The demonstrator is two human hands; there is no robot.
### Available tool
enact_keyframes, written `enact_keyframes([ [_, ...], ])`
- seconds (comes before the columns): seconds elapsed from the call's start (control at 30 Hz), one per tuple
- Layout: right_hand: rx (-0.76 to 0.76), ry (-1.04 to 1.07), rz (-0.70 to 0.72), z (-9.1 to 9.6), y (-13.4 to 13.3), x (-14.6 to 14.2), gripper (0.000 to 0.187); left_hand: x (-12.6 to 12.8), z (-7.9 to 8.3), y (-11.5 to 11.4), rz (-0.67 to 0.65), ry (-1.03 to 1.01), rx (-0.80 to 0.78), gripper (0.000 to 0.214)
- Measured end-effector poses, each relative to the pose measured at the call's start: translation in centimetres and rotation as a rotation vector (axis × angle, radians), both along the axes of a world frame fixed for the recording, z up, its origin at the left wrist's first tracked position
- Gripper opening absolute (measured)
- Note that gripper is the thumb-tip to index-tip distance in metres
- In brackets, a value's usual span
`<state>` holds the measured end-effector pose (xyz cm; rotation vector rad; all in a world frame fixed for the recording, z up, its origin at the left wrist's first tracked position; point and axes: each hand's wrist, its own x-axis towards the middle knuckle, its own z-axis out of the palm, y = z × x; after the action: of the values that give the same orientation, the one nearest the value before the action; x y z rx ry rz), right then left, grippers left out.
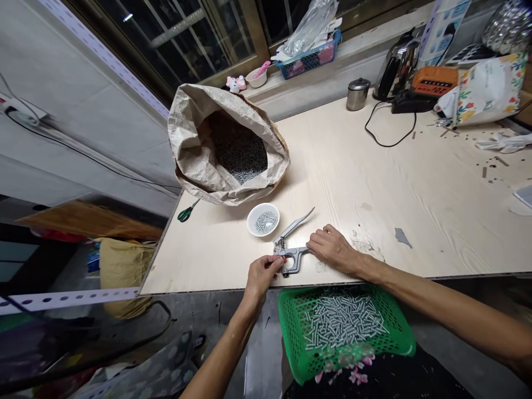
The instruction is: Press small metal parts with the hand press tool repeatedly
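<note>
Grey hand-press pliers point(298, 252), with a spring and a long raised upper handle, lie near the table's front edge. My right hand point(332, 248) is closed around the end of their lower handle. At the jaw, my left hand point(261, 274) pinches with thumb and fingertips beside a small red spot; what it holds is too small to make out. Just behind the pliers stands a white bowl point(250, 223) of small shiny metal pieces. Below the table edge, a green plastic basket point(290, 338) on my lap holds many short metal pins.
A large open sack point(187, 138) of small metal parts stands behind the bowl. Green-handled scissors point(185, 213) lie at the left edge. Toward the back right are a metal canister point(358, 94), a kettle point(397, 64), a black cord point(384, 145) and a flowered packet point(488, 91).
</note>
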<state>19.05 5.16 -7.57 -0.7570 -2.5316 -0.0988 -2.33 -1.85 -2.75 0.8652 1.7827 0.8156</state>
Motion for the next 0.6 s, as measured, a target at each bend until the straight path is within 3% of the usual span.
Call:
enact_keyframes([
  [0.3, 0.139, 0.041, 0.017, 1.2, -1.3, 0.2, 0.027, 0.5, -0.6, -1.9, 0.139, -0.036, 0.043, 0.049],
  [0.6, 0.148, 0.063, 0.016, 1.0, -1.2, 0.1, 0.028, 0.1, -0.3, -1.7, 0.017, 0.107, 0.033, 0.045],
])
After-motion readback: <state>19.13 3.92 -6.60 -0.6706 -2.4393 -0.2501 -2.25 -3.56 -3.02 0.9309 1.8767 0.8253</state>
